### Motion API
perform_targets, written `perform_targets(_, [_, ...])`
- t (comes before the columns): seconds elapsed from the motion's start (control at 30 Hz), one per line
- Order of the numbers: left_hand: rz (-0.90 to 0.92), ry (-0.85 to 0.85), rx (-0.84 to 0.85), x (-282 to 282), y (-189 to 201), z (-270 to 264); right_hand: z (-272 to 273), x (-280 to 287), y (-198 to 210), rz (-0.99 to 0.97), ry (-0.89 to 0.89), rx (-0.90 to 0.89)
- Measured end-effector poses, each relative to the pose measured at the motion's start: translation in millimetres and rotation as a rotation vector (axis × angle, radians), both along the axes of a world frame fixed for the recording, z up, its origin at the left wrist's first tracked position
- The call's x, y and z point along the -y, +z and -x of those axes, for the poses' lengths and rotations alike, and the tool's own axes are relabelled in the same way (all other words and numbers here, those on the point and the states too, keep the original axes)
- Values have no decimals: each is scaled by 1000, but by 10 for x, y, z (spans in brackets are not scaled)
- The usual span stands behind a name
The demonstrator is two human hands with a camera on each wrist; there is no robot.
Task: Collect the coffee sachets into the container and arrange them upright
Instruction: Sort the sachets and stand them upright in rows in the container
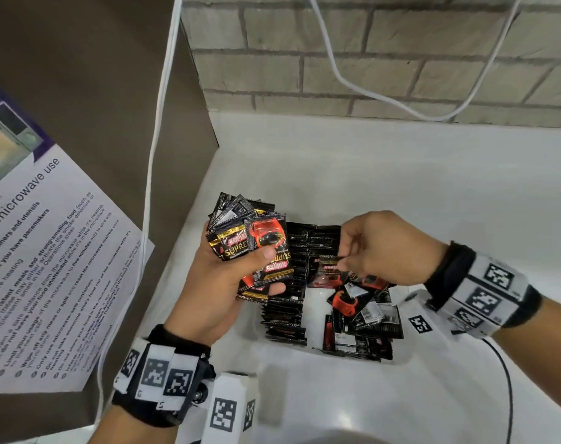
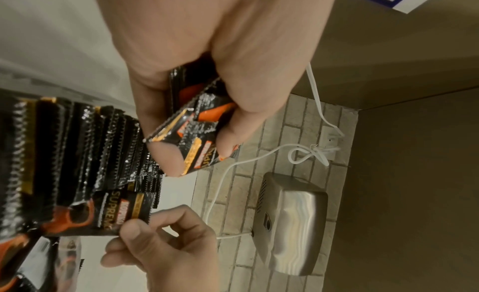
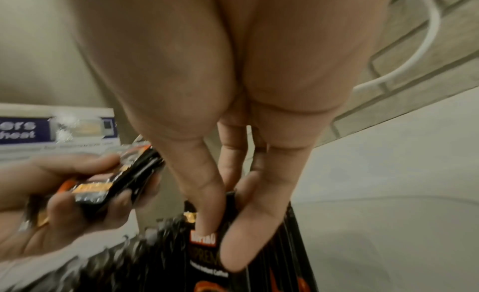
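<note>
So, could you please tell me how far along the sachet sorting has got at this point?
Partly done. A long row of sachets already stands upright on edge in the clear container. In hand: the left hand grips a bundle of sachets, and the right hand pinches a single sachet over the container. Left: the loose sachets lying flat and jumbled at the right still need standing up.

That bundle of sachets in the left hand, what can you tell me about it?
The bundle of sachets is a fanned stack of glossy black foil packets with red cup art, gold bands and serrated edges. The left hand grips it above the white container, thumb across the front packet, fingers curled underneath.
</note>
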State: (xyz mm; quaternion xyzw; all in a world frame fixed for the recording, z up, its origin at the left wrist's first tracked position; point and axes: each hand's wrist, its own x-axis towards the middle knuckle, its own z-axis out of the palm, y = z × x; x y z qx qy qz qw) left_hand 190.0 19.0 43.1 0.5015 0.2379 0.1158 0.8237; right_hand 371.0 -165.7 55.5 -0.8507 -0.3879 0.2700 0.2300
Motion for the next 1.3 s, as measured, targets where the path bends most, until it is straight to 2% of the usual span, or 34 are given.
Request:
perform_targets(0.07, [5, -9, -7, 19, -8, 2, 24, -47, -48, 32, 42, -12])
perform_targets(0.33, [-9, -25, -20, 25, -25, -8, -11, -174, -7, 100, 91, 171])
perform_targets(0.7, [-7, -44, -25, 30, -47, -12, -21, -154, 35, 94, 70, 185])
perform_targets(0.8, [20, -38, -12, 46, -36, -20, -1, -134, 169, -65, 30, 71])
perform_targets(0.9, [63, -55, 16, 115, -9, -33, 183, -124, 302, -323, 0, -246])
perform_targets(0.97, [75, -63, 23, 168, 4, -50, 337, -116, 296, -430, -29, -373])
perform_targets(1.13, [58, -92, 33, 232, 44, -81, 410, -77, 95, -558, -173, -452])
perform_targets(1.3, [78, -34, 1, 176, 55, -93, 287, 75, 195, -606, -287, -563])
